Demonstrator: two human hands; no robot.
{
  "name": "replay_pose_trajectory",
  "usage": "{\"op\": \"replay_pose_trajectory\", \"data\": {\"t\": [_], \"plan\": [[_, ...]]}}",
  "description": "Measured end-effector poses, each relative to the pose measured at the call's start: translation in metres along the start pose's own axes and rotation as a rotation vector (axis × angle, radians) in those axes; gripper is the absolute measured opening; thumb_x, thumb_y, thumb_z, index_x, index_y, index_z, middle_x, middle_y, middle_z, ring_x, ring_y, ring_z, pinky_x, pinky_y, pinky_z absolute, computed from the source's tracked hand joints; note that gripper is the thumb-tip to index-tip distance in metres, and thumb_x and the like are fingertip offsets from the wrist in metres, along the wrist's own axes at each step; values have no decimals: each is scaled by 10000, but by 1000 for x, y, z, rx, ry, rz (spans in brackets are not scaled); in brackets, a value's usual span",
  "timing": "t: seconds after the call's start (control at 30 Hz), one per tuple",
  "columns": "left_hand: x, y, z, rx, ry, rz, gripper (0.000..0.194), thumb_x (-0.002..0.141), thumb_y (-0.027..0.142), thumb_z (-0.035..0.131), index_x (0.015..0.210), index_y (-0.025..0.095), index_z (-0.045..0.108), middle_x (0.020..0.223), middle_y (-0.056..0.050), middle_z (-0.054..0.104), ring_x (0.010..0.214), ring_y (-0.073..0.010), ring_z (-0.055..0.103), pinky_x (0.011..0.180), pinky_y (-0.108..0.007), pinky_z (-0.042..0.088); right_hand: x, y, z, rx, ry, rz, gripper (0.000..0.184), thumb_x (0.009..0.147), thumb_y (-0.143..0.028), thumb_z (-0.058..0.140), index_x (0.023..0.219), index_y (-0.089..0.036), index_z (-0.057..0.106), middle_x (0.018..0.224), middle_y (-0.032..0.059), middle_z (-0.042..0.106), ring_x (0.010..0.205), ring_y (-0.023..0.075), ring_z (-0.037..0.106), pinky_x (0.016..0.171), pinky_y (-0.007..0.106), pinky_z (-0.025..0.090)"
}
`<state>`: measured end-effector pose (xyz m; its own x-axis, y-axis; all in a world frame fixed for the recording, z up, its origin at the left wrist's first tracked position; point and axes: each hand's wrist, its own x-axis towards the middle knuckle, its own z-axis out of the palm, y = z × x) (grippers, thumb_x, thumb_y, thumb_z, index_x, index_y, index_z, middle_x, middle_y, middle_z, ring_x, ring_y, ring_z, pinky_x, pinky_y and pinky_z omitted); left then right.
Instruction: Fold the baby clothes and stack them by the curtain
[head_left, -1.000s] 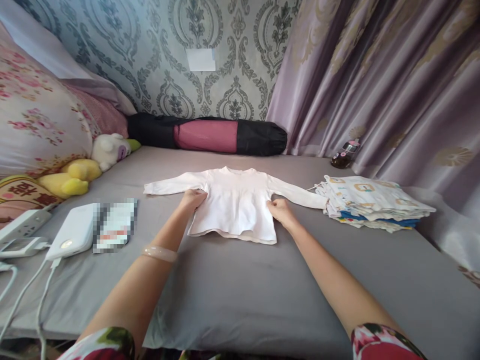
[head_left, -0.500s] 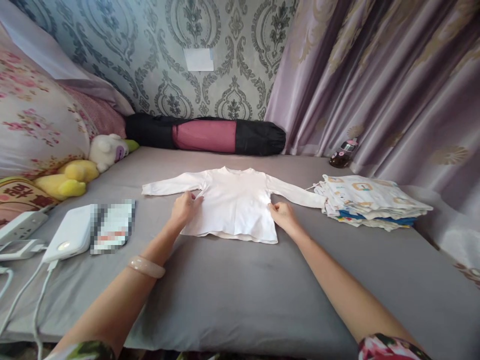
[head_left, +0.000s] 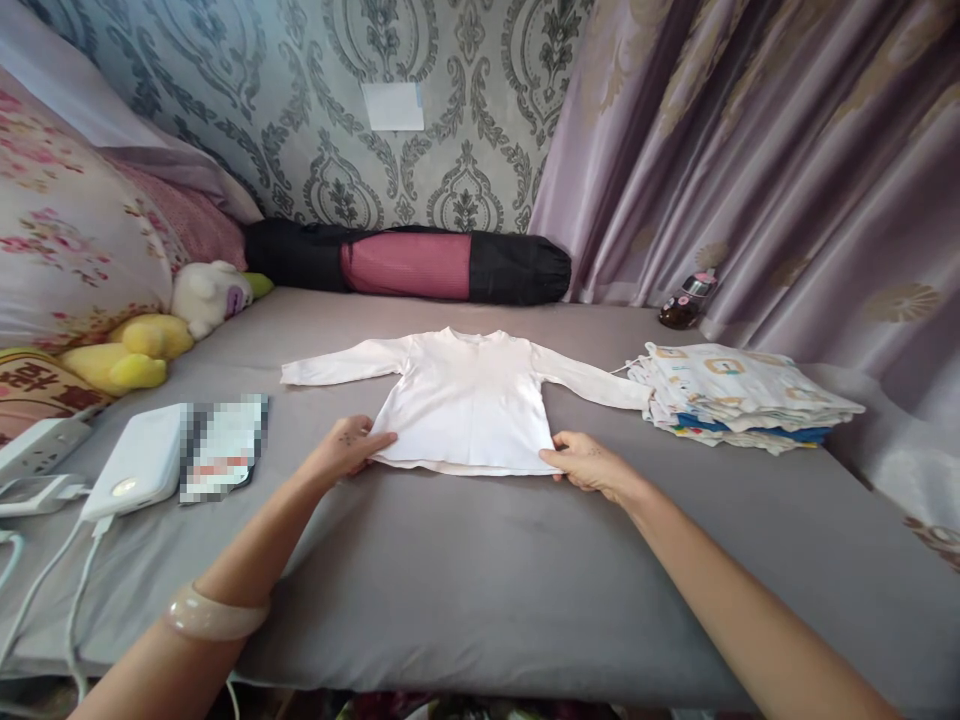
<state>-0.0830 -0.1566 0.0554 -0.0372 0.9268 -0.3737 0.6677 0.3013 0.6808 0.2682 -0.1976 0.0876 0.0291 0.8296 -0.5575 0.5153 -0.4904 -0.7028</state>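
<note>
A small white long-sleeved shirt point(head_left: 469, 405) lies flat on the grey sheet point(head_left: 480, 570), its collar away from me and both sleeves spread out sideways. At its lower left corner, my left hand point(head_left: 349, 447) pinches the hem between thumb and fingers. My right hand point(head_left: 589, 462) grips the lower right corner of the hem in the same way. The right sleeve's cuff touches or nearly touches a stack of folded printed cloths point(head_left: 742, 395).
On the left are a white power bank point(head_left: 139, 460) with cables, a power strip point(head_left: 45, 447), a blurred-out flat item point(head_left: 223, 448) and plush toys point(head_left: 210, 298). A black and pink rolled bag point(head_left: 409, 265) lies along the wall. A bottle point(head_left: 686, 300) stands by the curtain point(head_left: 675, 150).
Both hands have moved from the shirt's sides down to its hem corners, the left one first. The shirt's lower part is now smoother and spread wider.
</note>
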Motion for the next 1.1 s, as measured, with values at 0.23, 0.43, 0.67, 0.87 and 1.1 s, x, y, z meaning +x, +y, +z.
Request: {"op": "replay_pose_trajectory", "data": {"t": [0.23, 0.43, 0.67, 0.87, 1.1], "plan": [[-10, -3, -9, -22, -116, -46, 406, 637, 566, 657, 667, 216, 455, 482, 43, 513, 364, -86, 379, 386, -217, 243, 5, 11, 3, -160, 29, -47, 97, 844, -255, 569, 799, -180, 527, 537, -43, 593, 384, 48, 363, 410, 179, 222], [-10, 1, -30, 373, 38, -14, 383, 651, 573, 675, 726, 218, 554, 654, -44, 644, 606, -215, 602, 506, -266, 374, 5, 7, -15, -543, 14, -105, 246, 777, -321, 631, 580, -194, 558, 454, -9, 571, 456, 108, 488, 476, 218, 280], [18, 70, 36, 538, 143, 601, 260, 929, 295, 405, 1036, 207, 625, 1118, -107, 664, 1089, -219, 603, 927, -317, 451, 57, -53, 14, -758, 372, -600, 308, 970, -314, 398, 1033, -189, 673, 1067, 92, 691, 1040, 193, 596, 866, 257, 392], [38, 76, 103, 657, 239, 630, 508, 972, 389, 353, 1391, 123, 459, 1496, -174, 410, 1408, -313, 334, 1141, -485, 272, 101, -44, 49, -816, 433, -600, 557, 1000, -417, 299, 1468, -123, 366, 1561, 172, 278, 1442, 292, 219, 1151, 508, 139], [19, 54, 113, 757, 348, 698, 575, 985, 457, 288, 1444, 139, 424, 1513, -189, 373, 1423, -323, 306, 1139, -537, 259, 56, -10, 60, -867, 325, -657, 576, 996, -424, 236, 1522, -194, 283, 1603, 117, 165, 1477, 288, 102, 1160, 572, 32]]}}
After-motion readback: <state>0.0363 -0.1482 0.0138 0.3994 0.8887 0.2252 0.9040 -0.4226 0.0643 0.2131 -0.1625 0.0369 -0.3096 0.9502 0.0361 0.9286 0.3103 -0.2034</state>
